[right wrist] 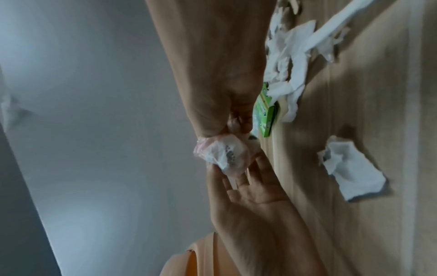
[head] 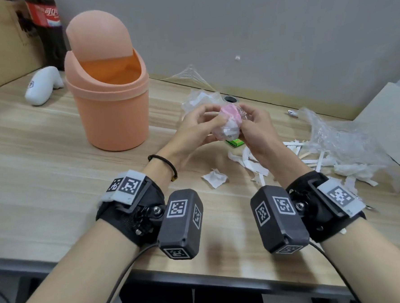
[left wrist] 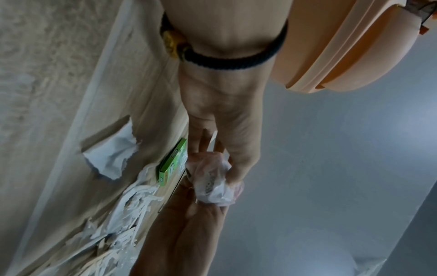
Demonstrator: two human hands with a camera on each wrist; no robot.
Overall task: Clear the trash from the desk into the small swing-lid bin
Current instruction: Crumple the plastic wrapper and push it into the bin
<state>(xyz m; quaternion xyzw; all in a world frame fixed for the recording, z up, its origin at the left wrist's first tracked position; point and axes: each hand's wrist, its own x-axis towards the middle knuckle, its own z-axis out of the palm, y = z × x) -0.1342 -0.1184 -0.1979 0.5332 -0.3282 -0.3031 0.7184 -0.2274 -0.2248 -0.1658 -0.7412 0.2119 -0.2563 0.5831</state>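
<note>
Both hands meet above the middle of the desk around a crumpled ball of white and pink wrapper. My left hand grips its left side and my right hand grips its right side, fingers curled round it. The wrist views show the same wad pinched between the two hands. The peach swing-lid bin stands to the left, its lid tipped back so the mouth shows. Under the hands lies a small green packet.
Torn white paper scraps and strips lie near the hands. Clear crinkled plastic film spreads at the right beside a grey box. A white device and a cola bottle sit behind the bin.
</note>
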